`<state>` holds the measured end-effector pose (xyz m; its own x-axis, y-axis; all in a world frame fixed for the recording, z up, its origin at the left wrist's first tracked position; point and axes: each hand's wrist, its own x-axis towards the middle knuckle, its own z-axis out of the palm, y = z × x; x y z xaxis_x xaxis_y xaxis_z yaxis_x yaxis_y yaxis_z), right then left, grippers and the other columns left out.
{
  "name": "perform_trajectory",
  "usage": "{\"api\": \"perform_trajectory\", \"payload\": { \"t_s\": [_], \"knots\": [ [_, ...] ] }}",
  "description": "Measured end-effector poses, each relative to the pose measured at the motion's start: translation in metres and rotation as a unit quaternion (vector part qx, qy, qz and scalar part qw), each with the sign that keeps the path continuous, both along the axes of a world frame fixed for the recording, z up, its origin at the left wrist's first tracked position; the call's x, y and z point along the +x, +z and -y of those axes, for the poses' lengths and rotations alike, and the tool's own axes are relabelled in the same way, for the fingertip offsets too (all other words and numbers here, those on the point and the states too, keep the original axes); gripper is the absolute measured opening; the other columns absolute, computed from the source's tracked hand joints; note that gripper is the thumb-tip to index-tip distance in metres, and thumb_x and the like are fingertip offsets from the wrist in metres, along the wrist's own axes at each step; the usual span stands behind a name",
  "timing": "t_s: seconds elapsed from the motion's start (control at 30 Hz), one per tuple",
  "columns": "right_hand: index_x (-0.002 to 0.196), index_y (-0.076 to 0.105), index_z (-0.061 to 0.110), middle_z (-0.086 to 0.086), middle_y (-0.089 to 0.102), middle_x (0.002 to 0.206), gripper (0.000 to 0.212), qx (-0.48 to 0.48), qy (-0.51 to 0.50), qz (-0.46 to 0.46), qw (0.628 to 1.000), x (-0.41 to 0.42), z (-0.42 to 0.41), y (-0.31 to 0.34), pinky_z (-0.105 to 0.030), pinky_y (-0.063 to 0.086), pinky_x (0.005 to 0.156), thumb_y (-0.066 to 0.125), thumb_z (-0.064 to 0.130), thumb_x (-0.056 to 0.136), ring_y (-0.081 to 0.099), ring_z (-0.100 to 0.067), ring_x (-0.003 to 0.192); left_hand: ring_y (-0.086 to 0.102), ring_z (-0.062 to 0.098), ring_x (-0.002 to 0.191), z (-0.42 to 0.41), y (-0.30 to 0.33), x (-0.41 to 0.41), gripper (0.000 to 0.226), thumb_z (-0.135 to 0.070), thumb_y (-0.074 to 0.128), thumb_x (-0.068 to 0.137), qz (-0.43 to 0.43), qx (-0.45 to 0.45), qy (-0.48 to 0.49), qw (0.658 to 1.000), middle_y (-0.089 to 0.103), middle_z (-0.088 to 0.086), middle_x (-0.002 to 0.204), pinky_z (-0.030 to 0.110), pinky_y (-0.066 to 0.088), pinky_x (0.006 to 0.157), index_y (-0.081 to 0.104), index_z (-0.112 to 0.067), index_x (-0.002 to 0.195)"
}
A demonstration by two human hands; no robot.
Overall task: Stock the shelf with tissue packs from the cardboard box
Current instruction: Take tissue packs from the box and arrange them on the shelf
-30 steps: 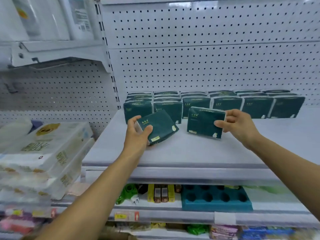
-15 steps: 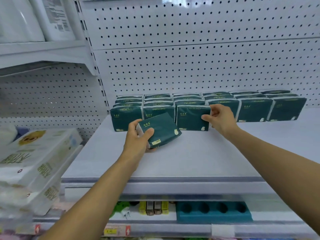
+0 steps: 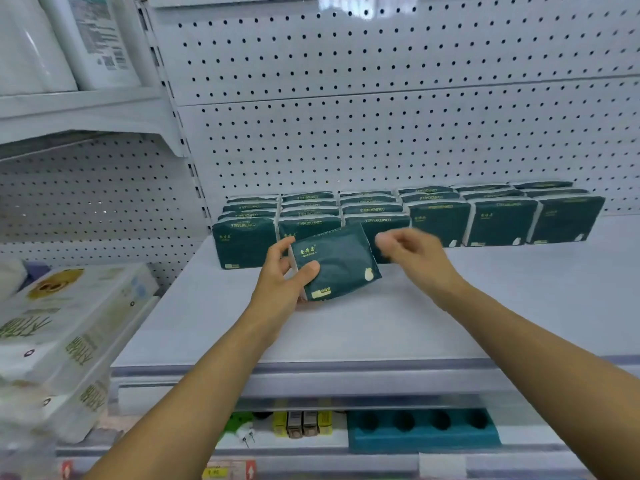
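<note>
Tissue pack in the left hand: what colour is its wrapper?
Dark green with gold print, on the tissue pack, in the head view.

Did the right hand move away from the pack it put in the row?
Yes. The right hand has let go of that pack, now standing in the row of packs, and moved left toward the pack the left hand holds.

Shelf: row of tissue packs at 12 o'clock, standing against the pegboard. One tilted pack before the row in the left hand; right hand beside it at 3 o'clock. Bulk packs at 9 o'clock; tray on the lower shelf, 6 o'clock.
</note>
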<state>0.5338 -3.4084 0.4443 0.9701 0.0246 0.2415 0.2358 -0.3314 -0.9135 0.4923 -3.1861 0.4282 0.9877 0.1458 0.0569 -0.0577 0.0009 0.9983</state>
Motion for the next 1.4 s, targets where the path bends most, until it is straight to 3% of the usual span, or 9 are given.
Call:
{"api": "perform_trajectory", "payload": {
  "t_s": [0.13, 0.27, 0.37, 0.5, 0.73, 0.87, 0.97, 1.17, 1.4],
  "knots": [
    [0.109, 0.066, 0.016, -0.015, 0.072, 0.094, 0.024, 0.049, 0.112, -0.102, 0.987, -0.015, 0.01, 0.0, -0.011, 0.043, 0.057, 0.072, 0.024, 0.087, 0.062, -0.005, 0.065, 0.063, 0.016, 0.112, 0.023, 0.007, 0.004, 0.057, -0.019, 0.066, 0.093, 0.028, 0.048, -0.057, 0.997, 0.062, -0.005, 0.125, 0.037, 0.058, 0.085, 0.038, -0.035, 0.14],
    [0.106, 0.063, 0.013, -0.017, 0.072, 0.099, 0.027, 0.05, 0.081, -0.108, 0.99, -0.009, 0.053, -0.003, -0.026, 0.053, 0.071, 0.076, 0.012, 0.083, 0.068, -0.027, 0.079, 0.06, 0.004, 0.102, 0.031, 0.022, 0.013, 0.059, -0.029, 0.063, 0.094, 0.073, 0.243, -0.04, 0.966, 0.057, -0.011, 0.12, 0.021, 0.048, 0.077, 0.032, -0.033, 0.144],
    [0.108, 0.062, 0.011, -0.009, 0.074, 0.099, 0.031, 0.018, 0.06, -0.114, 0.991, -0.005, 0.088, -0.006, -0.04, 0.055, 0.085, 0.078, 0.013, 0.081, 0.07, -0.03, 0.092, 0.049, 0.011, 0.123, 0.035, 0.025, 0.025, 0.061, -0.035, 0.063, 0.094, 0.149, 0.437, 0.016, 0.887, 0.049, -0.006, 0.138, 0.03, 0.042, 0.097, 0.032, -0.028, 0.146],
    [0.103, 0.066, 0.012, -0.006, 0.075, 0.093, 0.026, -0.004, 0.006, -0.079, 0.997, 0.003, 0.119, -0.008, -0.038, 0.055, 0.081, 0.078, 0.011, 0.08, 0.07, -0.024, 0.085, 0.034, 0.02, 0.138, 0.057, 0.02, 0.048, 0.069, -0.04, 0.064, 0.09, 0.25, 0.593, 0.044, 0.764, 0.039, 0.0, 0.149, 0.039, 0.021, 0.119, 0.033, -0.021, 0.148],
    [0.074, 0.063, 0.016, 0.0, 0.065, 0.072, 0.017, -0.027, -0.073, -0.049, 0.996, 0.029, 0.145, -0.006, -0.019, 0.046, 0.066, 0.076, 0.012, 0.083, 0.06, -0.013, 0.07, 0.005, 0.022, 0.152, 0.078, 0.013, 0.095, 0.093, -0.057, 0.057, 0.089, 0.209, 0.75, 0.044, 0.626, 0.011, 0.002, 0.163, 0.051, -0.01, 0.12, 0.001, -0.024, 0.157],
    [0.079, 0.062, 0.016, 0.009, 0.061, 0.067, 0.015, -0.043, -0.094, -0.042, 0.994, 0.044, 0.148, -0.009, -0.008, 0.042, 0.056, 0.075, 0.01, 0.084, 0.056, 0.002, 0.059, 0.014, 0.02, 0.15, 0.082, 0.007, 0.101, 0.09, -0.054, 0.058, 0.09, 0.205, 0.76, 0.06, 0.614, 0.018, -0.001, 0.161, 0.053, -0.01, 0.118, 0.004, -0.026, 0.156],
    [0.106, 0.059, 0.01, -0.009, 0.067, 0.097, 0.037, -0.051, -0.115, -0.042, 0.991, 0.053, 0.144, -0.01, -0.033, 0.055, 0.081, 0.082, 0.017, 0.078, 0.065, -0.021, 0.088, 0.018, 0.021, 0.148, 0.085, 0.005, 0.102, 0.087, -0.052, 0.059, 0.09, 0.208, 0.753, 0.07, 0.621, 0.022, 0.0, 0.159, 0.054, -0.01, 0.117, 0.009, -0.025, 0.156],
    [0.099, 0.059, 0.007, -0.004, 0.065, 0.087, 0.028, -0.084, -0.135, -0.012, 0.987, 0.06, 0.134, -0.008, -0.025, 0.052, 0.069, 0.079, 0.014, 0.08, 0.06, -0.014, 0.074, 0.022, 0.02, 0.146, 0.087, 0.002, 0.102, 0.085, -0.049, 0.061, 0.089, 0.215, 0.74, 0.075, 0.633, 0.027, -0.001, 0.156, 0.054, -0.009, 0.118, 0.014, -0.025, 0.155],
    [0.101, 0.057, 0.014, 0.006, 0.062, 0.082, 0.026, -0.132, -0.182, 0.016, 0.974, 0.06, 0.126, -0.015, -0.041, 0.054, 0.081, 0.076, 0.023, 0.084, 0.061, -0.013, 0.078, 0.022, 0.02, 0.147, 0.088, 0.004, 0.101, 0.083, -0.049, 0.059, 0.09, 0.212, 0.743, 0.075, 0.631, 0.026, -0.001, 0.157, 0.056, -0.007, 0.118, 0.014, -0.025, 0.155]
  ]
}}
